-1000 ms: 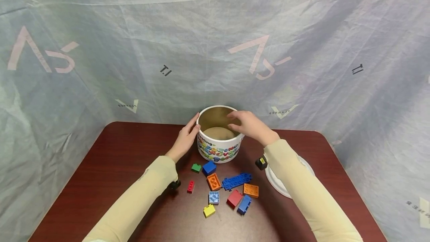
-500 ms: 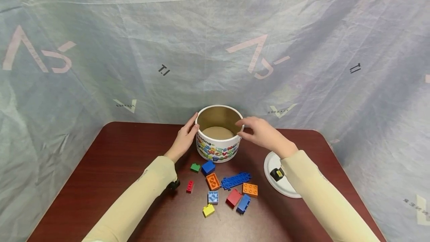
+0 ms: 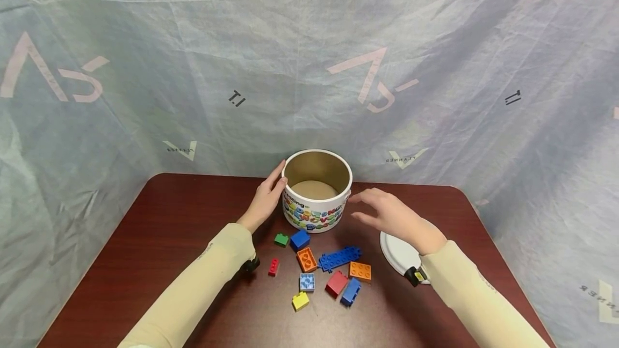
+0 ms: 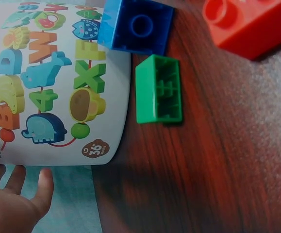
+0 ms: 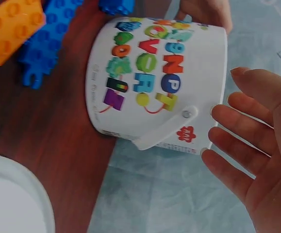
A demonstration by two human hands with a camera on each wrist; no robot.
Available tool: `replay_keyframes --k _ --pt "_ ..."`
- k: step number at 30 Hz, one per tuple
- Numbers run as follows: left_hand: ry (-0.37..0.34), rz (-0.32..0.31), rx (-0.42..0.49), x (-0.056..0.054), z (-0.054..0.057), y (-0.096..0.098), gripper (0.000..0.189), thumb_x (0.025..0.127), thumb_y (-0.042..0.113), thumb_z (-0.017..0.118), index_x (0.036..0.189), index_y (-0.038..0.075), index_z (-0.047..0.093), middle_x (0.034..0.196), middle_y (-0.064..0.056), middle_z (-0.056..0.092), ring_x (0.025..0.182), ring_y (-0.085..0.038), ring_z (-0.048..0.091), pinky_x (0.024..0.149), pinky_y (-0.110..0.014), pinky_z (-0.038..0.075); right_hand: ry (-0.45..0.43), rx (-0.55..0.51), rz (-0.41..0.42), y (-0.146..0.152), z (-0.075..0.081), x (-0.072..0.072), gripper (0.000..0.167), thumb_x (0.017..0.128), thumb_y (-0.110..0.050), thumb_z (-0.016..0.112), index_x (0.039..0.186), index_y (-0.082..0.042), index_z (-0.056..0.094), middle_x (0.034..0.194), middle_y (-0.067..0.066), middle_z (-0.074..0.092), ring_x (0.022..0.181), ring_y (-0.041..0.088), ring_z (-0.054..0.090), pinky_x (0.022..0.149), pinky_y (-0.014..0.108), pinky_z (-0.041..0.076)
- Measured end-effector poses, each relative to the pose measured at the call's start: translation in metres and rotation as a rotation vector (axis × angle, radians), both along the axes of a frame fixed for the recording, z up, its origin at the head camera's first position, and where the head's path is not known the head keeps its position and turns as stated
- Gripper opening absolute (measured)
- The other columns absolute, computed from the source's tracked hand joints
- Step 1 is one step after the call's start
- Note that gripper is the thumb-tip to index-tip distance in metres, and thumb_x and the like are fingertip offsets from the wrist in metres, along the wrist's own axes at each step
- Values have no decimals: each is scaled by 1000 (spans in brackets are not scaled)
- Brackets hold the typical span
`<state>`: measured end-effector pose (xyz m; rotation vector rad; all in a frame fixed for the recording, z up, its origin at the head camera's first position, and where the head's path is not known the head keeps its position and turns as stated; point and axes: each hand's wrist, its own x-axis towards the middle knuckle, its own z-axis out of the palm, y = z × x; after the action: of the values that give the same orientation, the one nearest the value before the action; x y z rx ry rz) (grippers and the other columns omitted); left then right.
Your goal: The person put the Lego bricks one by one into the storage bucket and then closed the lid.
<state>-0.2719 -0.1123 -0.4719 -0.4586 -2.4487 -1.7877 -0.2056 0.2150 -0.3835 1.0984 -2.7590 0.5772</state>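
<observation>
A white bucket (image 3: 314, 216) printed with colourful letters and animals stands at the back middle of the table, its open top showing a bare inside. My left hand (image 3: 263, 200) rests against its left side, fingers straight and the thumb at the rim; in the left wrist view the fingertips meet the bucket's edge. Just right of the bucket, my right hand (image 3: 391, 216) holds nothing, its fingers loosely extended. In the right wrist view these fingers (image 5: 244, 128) lie close to the rim, near the white handle (image 5: 167, 128); contact is hard to tell there.
In front of the bucket lie several toy bricks, among them a green brick (image 3: 281, 239), a blue plate-shaped brick (image 3: 340, 258), a red brick (image 3: 337, 283) and a yellow brick (image 3: 300, 301). A white round lid or plate (image 3: 397, 248) lies at the right, partly under the right arm.
My right hand has come out of the bucket's opening and moved right and towards me, beside the bucket's outer wall. The left hand stays at the left side.
</observation>
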Motion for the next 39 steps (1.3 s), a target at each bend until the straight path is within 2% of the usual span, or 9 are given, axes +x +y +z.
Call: replay_keyframes --k 7,11,19,24,28,32,35,39 --pt "-1 5 9 0 0 1 55 113 29 47 166 21 32 170 -4 30 156 -29 27 124 -55 27 2 11 -13 9 -12 21 31 93 -16 80 122 -6 74 116 6 73 109 24 67 94 45 58" --pt "4 0 20 -1 0 1 55 113 30 48 165 18 33 170 -5 31 156 -29 27 124 -56 27 -27 20 -30 14 -19 33 30 94 -19 79 122 -8 73 116 3 73 108 23 68 93 43 59" --pt "0 -4 -9 0 -1 -1 57 114 31 46 167 18 29 171 -5 28 156 -29 27 124 -54 28 -98 60 -48 25 -43 52 31 95 -23 78 123 -8 73 117 5 73 107 23 69 93 43 59" --pt "-7 -6 -8 0 -1 -2 58 114 32 46 167 19 28 171 -5 28 156 -30 27 124 -55 28 -119 48 -56 32 -60 61 31 96 -23 78 122 -7 73 116 4 74 105 22 69 91 43 59" --pt "-7 0 -7 -1 -2 -2 58 113 32 46 167 20 28 171 -4 28 156 -29 27 124 -55 28 -119 18 -26 34 -75 67 27 95 -18 78 120 -7 73 113 4 74 104 22 69 90 42 59" --pt "-7 0 0 0 -2 -1 58 113 31 47 167 20 29 171 -4 28 156 -29 27 124 -55 28 -88 -1 1 36 -88 72 24 94 -17 79 117 -11 74 111 0 74 101 16 67 90 40 59" --pt "-5 -2 6 0 -1 0 57 113 31 47 167 20 30 171 -4 28 156 -29 27 124 -55 27 -74 -3 -5 37 -96 75 26 94 -19 80 118 -12 74 112 -3 73 100 11 64 89 38 58" --pt "-7 -1 8 -2 -2 0 57 113 31 46 167 20 30 171 -4 28 157 -28 26 124 -54 27 -84 -2 -19 39 -103 79 31 94 -22 81 122 -12 73 114 -3 72 100 12 65 89 37 59"
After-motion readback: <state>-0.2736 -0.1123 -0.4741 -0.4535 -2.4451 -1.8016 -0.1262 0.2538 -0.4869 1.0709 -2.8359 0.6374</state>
